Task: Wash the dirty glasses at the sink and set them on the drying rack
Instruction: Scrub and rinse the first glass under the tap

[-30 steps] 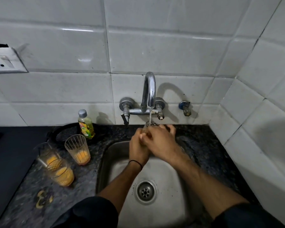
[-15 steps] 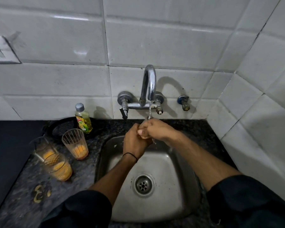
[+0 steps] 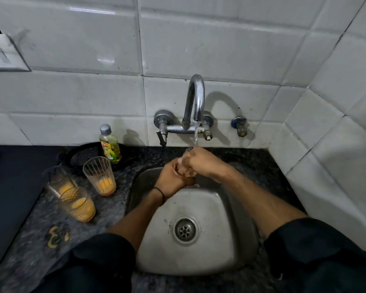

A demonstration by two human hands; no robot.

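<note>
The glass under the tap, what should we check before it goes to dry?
1. Water running from the tap: ok.
2. Both hands, left hand and right hand, holding the glass: ok.
3. Glass clean inside: cannot tell, hands hide it.
4. Drying rack ready: cannot tell, none in view.
5. Three dirty glasses waiting on the counter: not ok, orange dregs inside.
6. Soap bottle nearby: ok.

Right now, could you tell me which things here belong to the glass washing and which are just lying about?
Job: glass under the tap, left hand, right hand, three dirty glasses, sink, soap bottle.
Lying about: wall socket, yellow scraps.
</note>
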